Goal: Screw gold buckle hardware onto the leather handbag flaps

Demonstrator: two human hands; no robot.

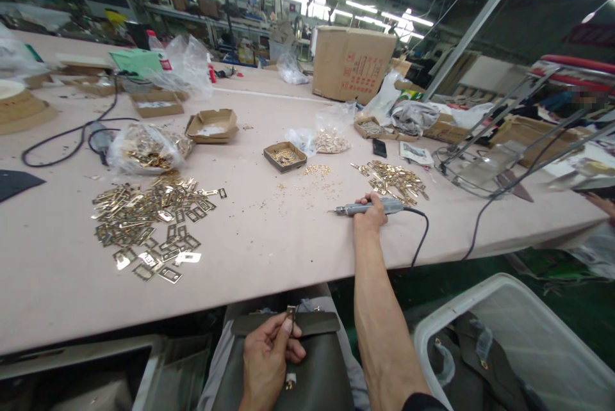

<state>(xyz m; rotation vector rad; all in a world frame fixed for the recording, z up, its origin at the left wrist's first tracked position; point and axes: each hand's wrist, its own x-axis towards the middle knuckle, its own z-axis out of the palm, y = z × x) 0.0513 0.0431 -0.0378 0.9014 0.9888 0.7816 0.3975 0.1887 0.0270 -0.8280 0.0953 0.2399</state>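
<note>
A dark olive bag (321,366) lies across my lap, with a small gold clasp part (289,381) on its front. Over the bag's flap, my left hand (269,350) pinches a small metal plate (291,312) between thumb and fingers; its far side is hidden. My right hand (371,212) reaches out to the table and grips a grey electric screwdriver (393,205), its bit pointing left and its cord trailing off to the right. Just beyond that hand is a pile of gold metal strips (391,179). Tiny gold screws (317,169) are scattered left of it.
Rectangular metal frames (154,219) are heaped on the table's left side. A small box of gold pieces (285,156) stands mid-table. Behind it is a large carton (353,64). A wire stand (473,171) is at right. White bins (502,286) flank my lap, the right one holding bags.
</note>
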